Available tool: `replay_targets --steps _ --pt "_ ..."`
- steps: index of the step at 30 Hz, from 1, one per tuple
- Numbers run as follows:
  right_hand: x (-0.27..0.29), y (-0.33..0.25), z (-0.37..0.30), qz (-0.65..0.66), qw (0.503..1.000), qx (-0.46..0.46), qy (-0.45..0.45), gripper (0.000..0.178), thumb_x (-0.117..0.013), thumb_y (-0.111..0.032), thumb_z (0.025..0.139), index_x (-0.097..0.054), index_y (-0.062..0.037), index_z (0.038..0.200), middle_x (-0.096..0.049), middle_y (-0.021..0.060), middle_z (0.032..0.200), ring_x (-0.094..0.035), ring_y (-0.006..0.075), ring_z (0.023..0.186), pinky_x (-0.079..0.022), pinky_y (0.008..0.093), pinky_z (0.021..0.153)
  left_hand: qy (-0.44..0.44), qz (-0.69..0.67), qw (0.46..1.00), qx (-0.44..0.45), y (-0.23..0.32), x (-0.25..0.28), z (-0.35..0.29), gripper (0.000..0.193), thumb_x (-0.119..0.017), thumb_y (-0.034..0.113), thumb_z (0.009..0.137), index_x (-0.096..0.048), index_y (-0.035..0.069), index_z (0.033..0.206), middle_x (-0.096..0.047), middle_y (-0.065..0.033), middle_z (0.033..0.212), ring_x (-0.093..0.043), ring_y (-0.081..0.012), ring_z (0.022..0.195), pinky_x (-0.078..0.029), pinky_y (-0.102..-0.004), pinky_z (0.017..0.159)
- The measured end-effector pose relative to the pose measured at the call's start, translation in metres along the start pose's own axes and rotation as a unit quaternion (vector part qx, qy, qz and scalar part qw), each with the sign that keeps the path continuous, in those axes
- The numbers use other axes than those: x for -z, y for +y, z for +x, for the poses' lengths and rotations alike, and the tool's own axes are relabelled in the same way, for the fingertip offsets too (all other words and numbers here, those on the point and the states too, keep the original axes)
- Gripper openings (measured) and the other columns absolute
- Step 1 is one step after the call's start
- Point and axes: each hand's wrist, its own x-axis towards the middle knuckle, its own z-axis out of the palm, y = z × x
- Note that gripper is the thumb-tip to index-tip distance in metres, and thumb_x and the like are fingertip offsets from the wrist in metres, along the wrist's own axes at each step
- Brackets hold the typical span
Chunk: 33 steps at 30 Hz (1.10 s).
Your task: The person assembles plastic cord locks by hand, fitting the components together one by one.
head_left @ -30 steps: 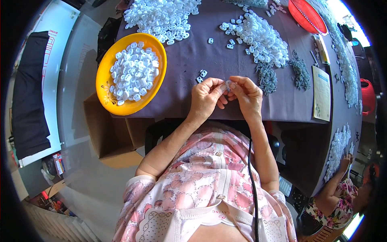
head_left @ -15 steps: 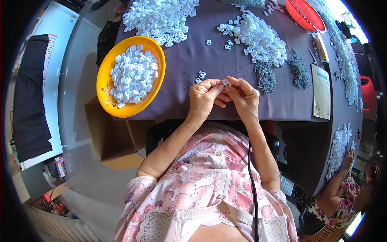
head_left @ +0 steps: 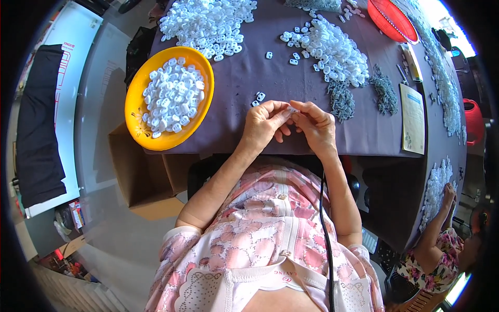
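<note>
Close to the table's front edge, my left hand (head_left: 260,125) and my right hand (head_left: 318,127) meet with fingertips pinched together. Between them is a small white plastic piece (head_left: 292,109), mostly covered by the fingers; it resembles the loose two-holed oval pieces around. A couple of those white pieces (head_left: 260,96) lie just beyond my left hand. Farther left, a yellow oval bowl (head_left: 136,112) holds many more. Past my right hand sit two clumps of tiny grey parts (head_left: 341,101), too fine to make out, beside a heap of white pieces (head_left: 338,52).
Another large white heap (head_left: 208,23) lies at the back left. A red basket (head_left: 392,21) stands at the back right, above a beige booklet (head_left: 413,119). An open cardboard box (head_left: 140,177) is under the bowl. At far right, a person's hands (head_left: 449,195) work beside more white pieces.
The small white piece has turned between my fingers and shows less now. My hands have barely shifted. At the far right, the other person's hands have moved slightly away from their body.
</note>
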Motion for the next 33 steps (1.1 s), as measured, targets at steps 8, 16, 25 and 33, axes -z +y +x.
replay_targets --steps 8,16,25,33 --pt "0.006 -0.005 -0.002 -0.077 0.997 0.003 -0.009 0.014 -0.061 0.002 0.083 -0.065 -0.0017 0.096 -0.067 0.0023 0.08 -0.062 0.0077 0.073 -0.049 0.0224 0.062 0.017 0.15 0.988 -0.019 0.007 -0.009 -0.007 0.014 -0.058 0.009 0.09 -0.064 0.001 0.099 -0.067 -0.0037 0.078 -0.057 -0.0056 0.054 -0.044 -0.0184 0.043" --pt "0.009 0.002 -0.002 -0.254 0.949 0.188 0.005 0.016 -0.062 0.005 0.077 -0.064 -0.0024 0.091 -0.064 0.0101 0.081 -0.065 0.0225 0.07 -0.05 0.0291 0.061 0.043 0.272 0.942 -0.19 -0.012 -0.008 -0.002 0.012 -0.06 0.002 0.086 -0.065 0.0 0.097 -0.064 -0.0021 0.075 -0.053 -0.0046 0.049 -0.041 -0.02 0.043" --pt "0.009 -0.001 -0.007 -0.287 0.932 0.221 0.01 0.018 -0.063 0.004 0.075 -0.066 -0.0054 0.09 -0.063 0.0085 0.084 -0.064 0.0246 0.073 -0.051 0.0311 0.061 0.065 0.273 0.928 -0.244 -0.019 -0.009 0.0 0.01 -0.06 -0.002 0.084 -0.067 0.002 0.091 -0.062 -0.0041 0.073 -0.052 -0.0062 0.048 -0.042 -0.0218 0.045" --pt "0.008 0.007 -0.007 -0.284 0.927 0.242 0.026 0.019 -0.064 0.005 0.075 -0.067 -0.0066 0.089 -0.063 0.0072 0.085 -0.063 0.0231 0.073 -0.05 0.0299 0.062 0.054 0.322 0.898 -0.294 -0.018 -0.006 0.001 0.008 -0.062 -0.004 0.08 -0.066 0.0 0.086 -0.062 -0.0079 0.073 -0.059 -0.0126 0.058 -0.046 -0.0252 0.053"
